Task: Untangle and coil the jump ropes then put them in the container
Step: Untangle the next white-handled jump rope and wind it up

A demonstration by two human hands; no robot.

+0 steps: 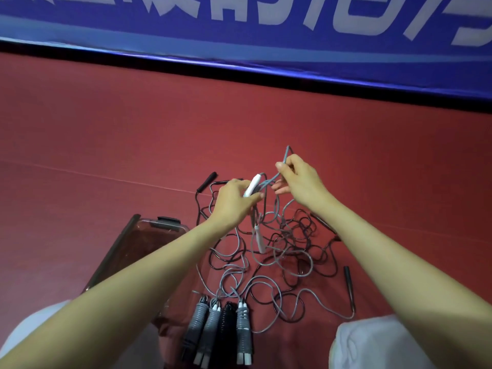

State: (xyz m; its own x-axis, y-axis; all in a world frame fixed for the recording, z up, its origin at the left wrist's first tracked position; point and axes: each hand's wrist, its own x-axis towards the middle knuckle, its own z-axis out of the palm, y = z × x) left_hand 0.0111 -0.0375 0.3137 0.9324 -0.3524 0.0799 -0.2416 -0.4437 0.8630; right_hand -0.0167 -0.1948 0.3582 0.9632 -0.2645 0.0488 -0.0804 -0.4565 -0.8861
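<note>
The loose jump ropes (282, 251) lie in a tangled heap of grey and black cords on the red floor (106, 155), in the middle of the scene and just beyond the person's knees. Part of the tangle is lifted off the floor between both hands.

The left hand (234, 202) has its fingers curled around a white handle (252, 188), held slanted with its upper end pointing far and right. The right hand (298, 179), just to the right of it, pinches a grey cord (286, 155) between thumb and forefinger, and a short loop of that cord sticks up above the fingers. Its other fingers are loosely spread below. A second white handle (259, 239) hangs under the left hand, over the heap.

Near the person, four ropes already wound into tight bundles (221, 328) lie side by side, three grey and one black, with loose cord running from the heap up to their far ends. A clear, brownish container (117, 251) with a dark latch on its far rim sits to the left of them, partly under the left forearm. Whether the bundles touch it is hard to tell.

One black handle (347, 278) lies on the right edge of the heap, and another (207, 180) on its far left side. A blue banner (239, 49) with large white lettering runs along the far side of the floor.
</note>
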